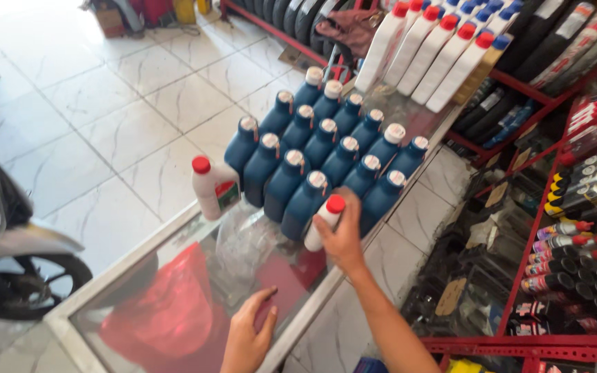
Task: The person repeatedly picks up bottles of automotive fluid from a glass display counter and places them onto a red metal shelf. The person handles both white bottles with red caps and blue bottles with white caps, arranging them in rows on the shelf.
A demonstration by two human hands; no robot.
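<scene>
Right hand (pixel 343 238) wrapped around a white bottle with a red cap (pixel 325 222), fingers (pixel 351 207) curled shut on its body, bottle tilted with the cap up and to the right. Held right at the near edge of the block of dark blue bottles (pixel 326 148), touching or just short of the nearest ones; hard to tell which. Blue bottles standing upright in rows on the glass surface (pixel 88 321), pale caps all pointing up, running from near left away to far right.

Left hand (pixel 249 335) lying flat at the near edge of the surface, palm down, fingers (pixel 260 298) stretched out and loose, gripping nothing. Under the glass just left of it, a red bag (pixel 164 311).

Second white bottle with a red cap (pixel 213 186) standing upright at the left end of the blue block, just beside it. Crumpled clear plastic (pixel 243 242) lying between that bottle and the held one.

Further back, a row of tall white bottles (pixel 437 48) with red and blue caps leaning together. Red shelving (pixel 519 269) on the right packed with small dark bottles. Motorcycle wheel (pixel 19 280) on the tiled floor, far left.
</scene>
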